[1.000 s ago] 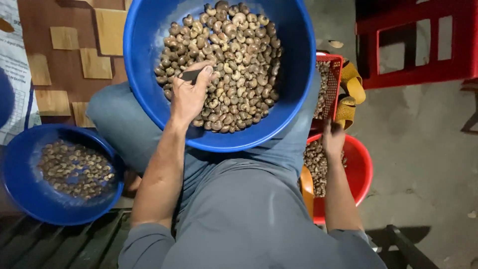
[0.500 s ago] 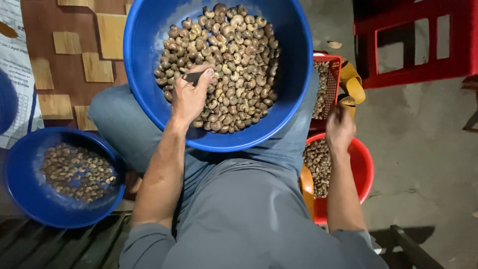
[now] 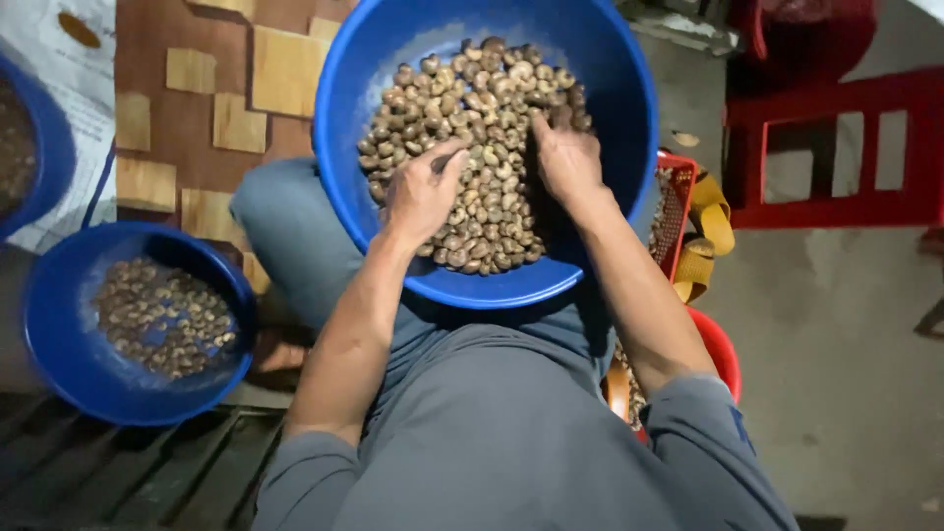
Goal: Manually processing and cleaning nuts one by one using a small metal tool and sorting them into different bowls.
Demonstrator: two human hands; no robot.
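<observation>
Resting on the heap of grey-brown curved nuts [image 3: 482, 147] in the big round blue plastic basin [image 3: 629, 128], the right hand [image 3: 562, 157] spreads loosely, while the left hand [image 3: 421, 192] pinches a small dark tool [image 3: 444, 159] just beside.

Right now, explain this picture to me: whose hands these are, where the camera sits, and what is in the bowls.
The camera sits on a person's head and looks down at their lap. A large blue basin full of brownish curved nuts rests on their knees. The left hand lies on the nuts and grips a small dark tool. The right hand rests on the nuts; whether it grips one I cannot tell. A smaller blue bowl of nuts sits to the left, with a red bowl and a red basket to the right.
</observation>
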